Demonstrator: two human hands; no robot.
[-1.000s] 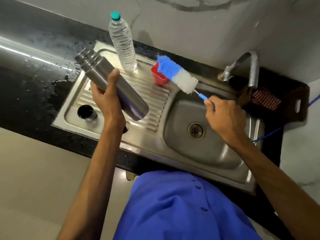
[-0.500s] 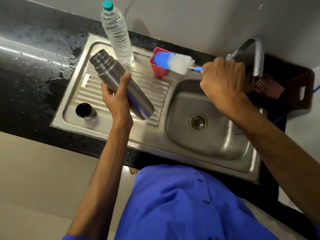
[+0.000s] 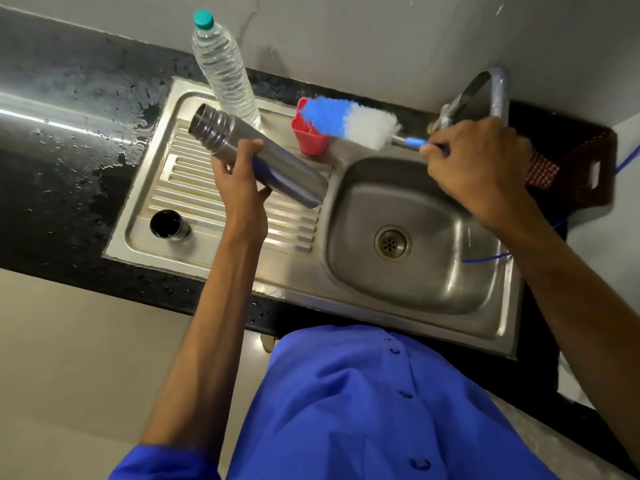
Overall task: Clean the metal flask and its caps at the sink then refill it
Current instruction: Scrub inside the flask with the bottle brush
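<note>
Steel flask (image 3: pixel 256 157), uncapped, gripped in left hand (image 3: pixel 239 188) over drainboard; right hand (image 3: pixel 474 168) grips brush (image 3: pixel 349 123); cap (image 3: pixel 168 225) on drainboard; scrubbing apparently pending, refill from bottle (image 3: pixel 225 71) outstanding

There is only one view. The camera sits on the person's head and looks steeply down and forward, from close above, at the sink (image 3: pixel 408 299), the counter (image 3: pixel 62 188) and the wall behind.
</note>
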